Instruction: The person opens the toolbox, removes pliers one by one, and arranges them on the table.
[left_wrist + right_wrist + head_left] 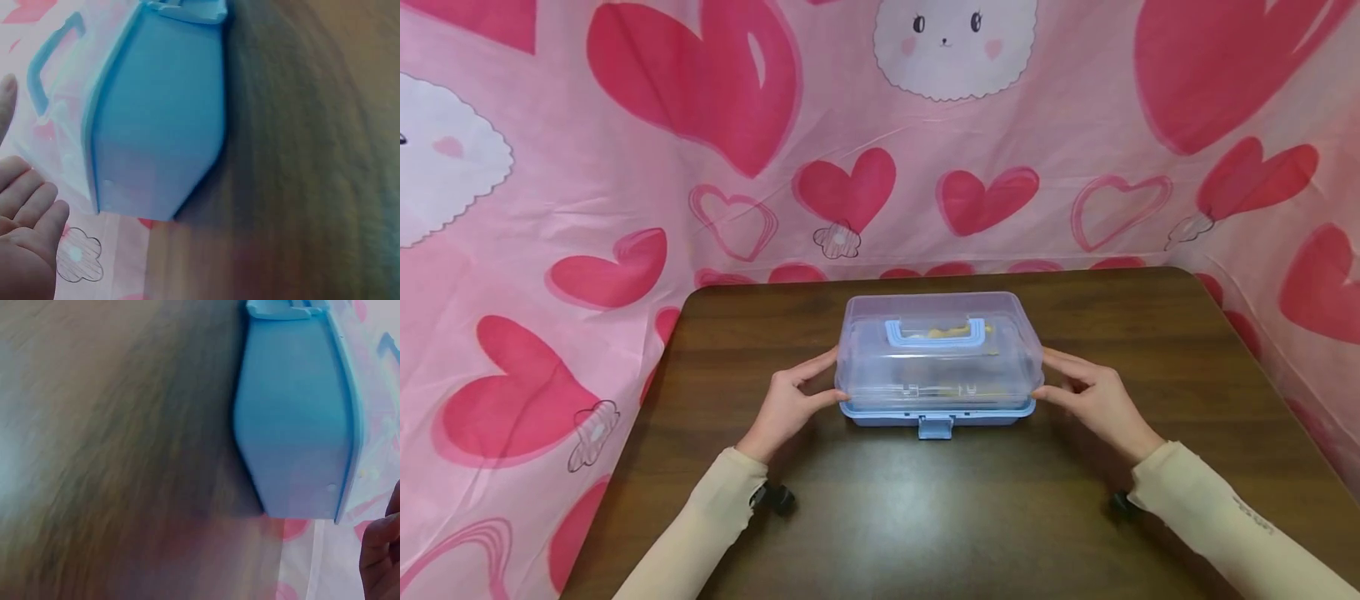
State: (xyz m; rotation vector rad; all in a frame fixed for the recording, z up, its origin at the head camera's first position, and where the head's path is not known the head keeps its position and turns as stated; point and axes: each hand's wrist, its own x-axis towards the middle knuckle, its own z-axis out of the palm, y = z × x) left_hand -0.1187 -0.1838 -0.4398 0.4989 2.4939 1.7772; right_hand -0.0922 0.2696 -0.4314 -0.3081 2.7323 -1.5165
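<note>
Apparently the latch (936, 429) is undone, but the lid (925, 367) still sits on the base (981, 420), left hand (787, 403) and right hand (1099, 402) spread wide against the lid's ends.

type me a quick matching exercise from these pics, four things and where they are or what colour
1. carry handle
2. latch
3. left hand
4. table

A. dark brown
B. on top of the clear lid
C. at the front of the blue base
D. at the lid's left end

Pairs: 1-B, 2-C, 3-D, 4-A
</note>
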